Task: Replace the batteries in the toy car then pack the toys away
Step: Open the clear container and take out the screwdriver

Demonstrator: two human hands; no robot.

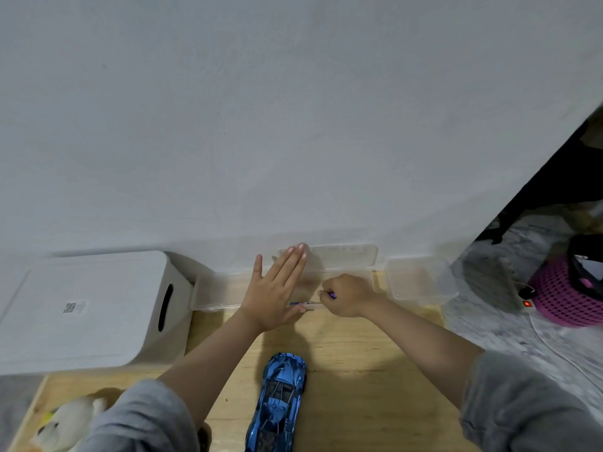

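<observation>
Left hand (272, 288) flat, holding the clear case (342, 259) lid back; right hand (346, 296) pinches a purple-tipped tool (331, 295) inside; toy car (277, 402) lies behind both hands, lengthwise toward me.

The shiny metallic-blue toy sports car (278, 402) carried darker blue window panels on the pale yellow wooden board (352, 370). The lidded plastic storage box (88, 308) was plain white, while the lattice-sided plastic basket (561, 298) was pink.

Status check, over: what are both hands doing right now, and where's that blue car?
Left hand flat, open on clear box. Right hand shut on small purple-tipped item. Blue toy car untouched on board. Nothing blocking.
</observation>
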